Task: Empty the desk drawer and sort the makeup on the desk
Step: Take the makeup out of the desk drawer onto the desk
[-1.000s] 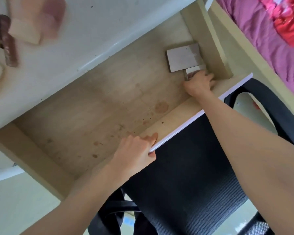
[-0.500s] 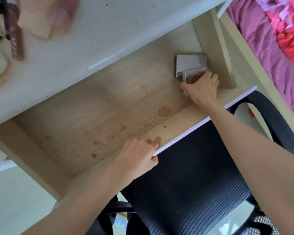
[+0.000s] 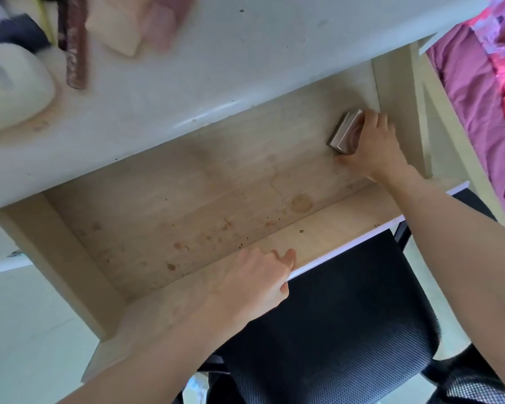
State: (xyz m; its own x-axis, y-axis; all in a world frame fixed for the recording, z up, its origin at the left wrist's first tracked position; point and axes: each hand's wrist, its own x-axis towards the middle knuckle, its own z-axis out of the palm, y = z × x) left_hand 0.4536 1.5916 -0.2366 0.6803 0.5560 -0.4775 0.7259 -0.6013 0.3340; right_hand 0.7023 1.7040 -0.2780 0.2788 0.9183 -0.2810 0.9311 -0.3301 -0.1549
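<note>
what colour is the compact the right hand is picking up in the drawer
Metallic silver-grey with a brownish tint, seen in the head view: the compact held by the right hand.

compact (image 3: 346,132) in drawer's (image 3: 187,199) far-right corner | chair (image 3: 333,316) before drawer | desk (image 3: 245,53) above
</note>
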